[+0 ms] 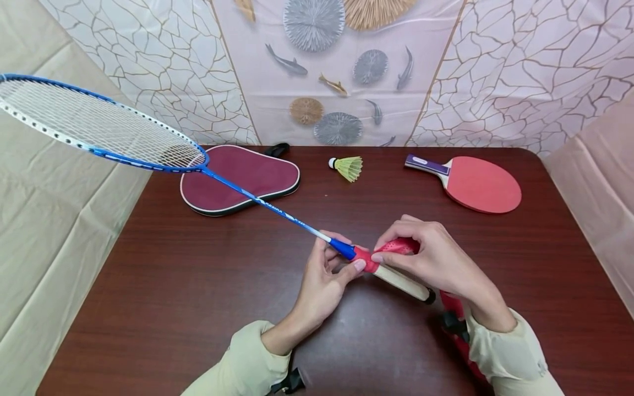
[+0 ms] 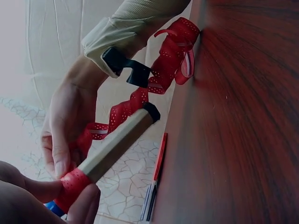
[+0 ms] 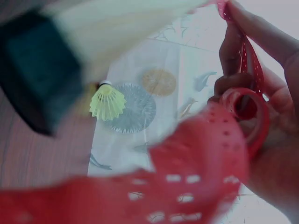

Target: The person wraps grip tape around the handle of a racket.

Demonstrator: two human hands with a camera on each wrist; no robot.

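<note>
A blue and white badminton racket [image 1: 277,210] slants across the head view, strings at upper left and handle toward the right. My left hand [image 1: 319,280] grips it where the blue cone meets the handle, thumb on a wrapped band of red grip tape. Between thumb and fingers my right hand [image 1: 428,256] pinches the perforated red grip tape [image 2: 175,51] close to that band. The rest of the tape hangs in loose coils below the right hand, down to the table in the left wrist view. Lower down, the handle [image 2: 117,144] is bare and pale, ending in a black cap.
On the brown table [image 1: 198,308], a maroon paddle case [image 1: 233,176] lies at back left, under the racket shaft in the head view. A yellow shuttlecock [image 1: 349,168] lies at the back middle, and a red table tennis paddle [image 1: 482,184] at back right. Patterned cloth hangs behind.
</note>
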